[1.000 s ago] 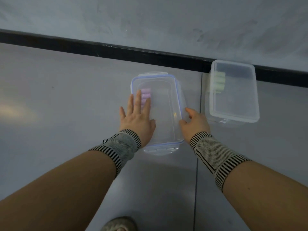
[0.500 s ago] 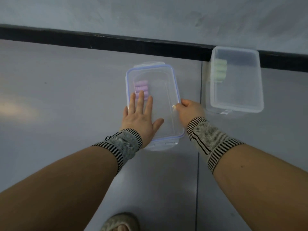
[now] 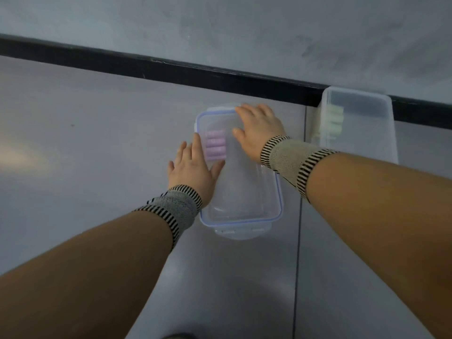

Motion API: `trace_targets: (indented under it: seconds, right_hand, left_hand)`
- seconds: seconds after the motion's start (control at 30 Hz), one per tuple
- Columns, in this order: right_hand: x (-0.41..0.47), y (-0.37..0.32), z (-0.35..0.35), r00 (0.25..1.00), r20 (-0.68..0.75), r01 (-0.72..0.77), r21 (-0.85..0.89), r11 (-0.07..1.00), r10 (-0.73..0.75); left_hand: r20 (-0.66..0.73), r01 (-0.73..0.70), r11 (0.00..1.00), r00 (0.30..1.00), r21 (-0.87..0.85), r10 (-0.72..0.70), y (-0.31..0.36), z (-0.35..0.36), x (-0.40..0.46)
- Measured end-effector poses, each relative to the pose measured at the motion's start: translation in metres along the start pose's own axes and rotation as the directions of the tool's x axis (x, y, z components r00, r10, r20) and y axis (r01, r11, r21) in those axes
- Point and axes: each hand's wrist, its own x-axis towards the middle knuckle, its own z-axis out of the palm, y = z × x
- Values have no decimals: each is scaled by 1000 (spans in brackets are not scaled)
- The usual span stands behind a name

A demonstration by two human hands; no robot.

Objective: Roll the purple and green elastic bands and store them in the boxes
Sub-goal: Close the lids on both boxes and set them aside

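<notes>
A clear box with a blue-edged lid (image 3: pixel 247 204) lies on the grey floor in the middle. Several rolled purple bands (image 3: pixel 216 148) show through its lid at the far left. My left hand (image 3: pixel 192 167) lies flat on the lid's left edge, fingers straight. My right hand (image 3: pixel 260 129) rests on the far end of the lid, its fingers reaching over the far edge. To the right, a second clear lidded box (image 3: pixel 362 143) against the wall holds rolled green bands (image 3: pixel 330 122).
A black skirting strip (image 3: pixel 146 67) runs along the grey wall behind both boxes. A floor seam (image 3: pixel 299 241) passes between the boxes. The tip of a shoe (image 3: pixel 181 336) shows at the bottom edge.
My right hand has moved from the box's right side up onto the far end of the lid. My left hand has slid a little to the lid's left edge.
</notes>
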Motion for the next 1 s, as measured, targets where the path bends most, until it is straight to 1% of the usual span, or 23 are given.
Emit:
trace_targets:
  seconds: [0.07, 0.23, 0.4, 0.5, 0.6, 0.63, 0.7, 0.73, 0.77, 0.8, 0.83, 0.87, 0.9, 0.93, 0.97, 1.0]
  right_hand:
    - [10, -4, 6, 999, 51, 5, -20, 1000, -4]
    - [26, -5, 9, 998, 39, -43, 5, 999, 43]
    - [34, -10, 11, 997, 16, -74, -27, 997, 75]
    - [43, -13, 6, 994, 68, -89, -41, 995, 91]
    - [46, -10, 4, 990, 127, -57, -28, 998, 60]
    - [43, -7, 4, 992, 118, -38, -29, 999, 41]
    - [25, -4, 2, 1000, 30, 7, -44, 999, -6]
    - [11, -2, 1, 999, -1, 53, -74, 996, -53]
    - [-6, 0, -1, 994, 2, 112, -116, 987, -112]
    - [-27, 3, 0, 984, 33, 176, -149, 973, -173]
    - [-51, 7, 3, 969, 68, 245, -170, 955, -236]
    - [-76, 10, 6, 950, 91, 311, -184, 932, -299]
    - [-98, 13, 12, 932, 132, 359, -193, 913, -338]
    - [-116, 16, 18, 916, 178, 393, -224, 892, -359]
    - [-128, 20, 24, 904, 223, 415, -255, 874, -364]
    - [-134, 24, 30, 899, 262, 418, -262, 870, -352]
  left_hand:
    - [-1, 1, 1000, 1000, -24, -1, -1, 2, -1]
    - [6, -11, 999, 1000, -36, 12, -4, 2, 2]
    - [3, -24, 999, 1000, -37, 24, -6, 4, 4]
    - [3, -25, 999, 1000, -23, 25, -5, 5, 5]
    - [12, -19, 1000, 1000, -7, 19, -4, 5, 5]
    - [19, -10, 1000, 1000, -11, 10, -3, 4, 5]
    - [3, 2, 1000, 1000, -30, -2, -3, -2, 3]
    - [-26, -19, 999, 999, -34, 19, -3, -7, 0]
    - [-53, -72, 997, 996, -18, 71, -4, -10, -6]
    - [-60, -150, 988, 987, 36, 152, -5, -13, -15]
    - [-30, -241, 964, 969, 117, 246, -7, -14, -26]
    - [38, -330, 923, 943, 199, 329, -9, -13, -39]
    - [129, -400, 877, 916, 266, 379, -11, -10, -52]
    - [213, -439, 841, 896, 315, 388, -13, -5, -63]
    - [267, -447, 825, 890, 345, 370, -15, 0, -70]
    - [286, -437, 826, 892, 357, 349, -16, 4, -72]
